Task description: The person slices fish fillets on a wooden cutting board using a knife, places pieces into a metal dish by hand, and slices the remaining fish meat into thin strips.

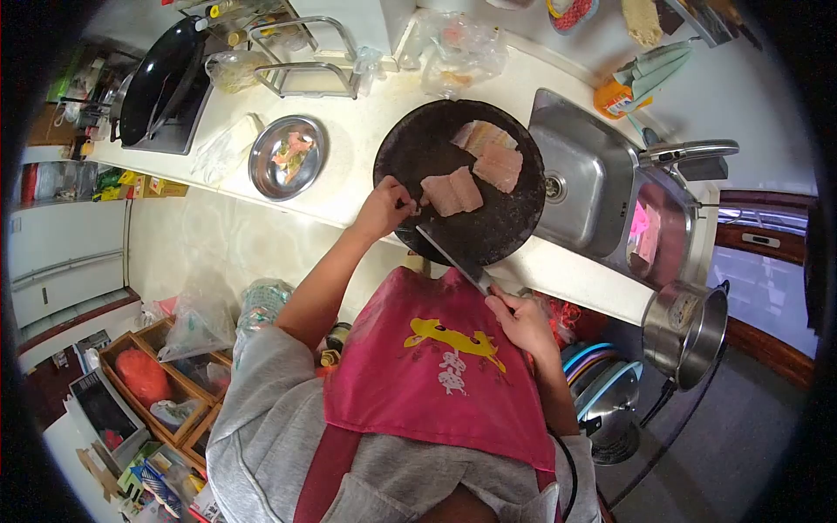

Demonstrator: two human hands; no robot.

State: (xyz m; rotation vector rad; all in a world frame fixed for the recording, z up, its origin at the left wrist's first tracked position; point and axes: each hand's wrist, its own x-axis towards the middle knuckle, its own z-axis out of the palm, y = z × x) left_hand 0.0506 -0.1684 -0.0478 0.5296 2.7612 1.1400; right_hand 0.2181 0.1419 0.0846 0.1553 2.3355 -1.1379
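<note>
On the round dark cutting board (410, 144) lie several pale pink pieces of fish. One fish piece (452, 192) is close to my left hand (386, 209), which is over the board's left edge. The left fingers are pinched together by a tiny scrap; what they hold is too small to name. My right hand (525, 324) grips the handle of a knife (449, 255), whose blade points up and left over the board's near edge. Two other fish pieces (499, 167) rest farther back, side by side. A steel bowl (258, 171) left of the board contains pinkish and greenish bits.
A steel sink (593, 174) with a faucet (697, 152) adjoins the board on the right. Left stand a black wok (161, 83) and a metal rack (305, 68). Plastic bags (462, 57) lie behind the board. A steel pot (684, 336) is at the counter's right end.
</note>
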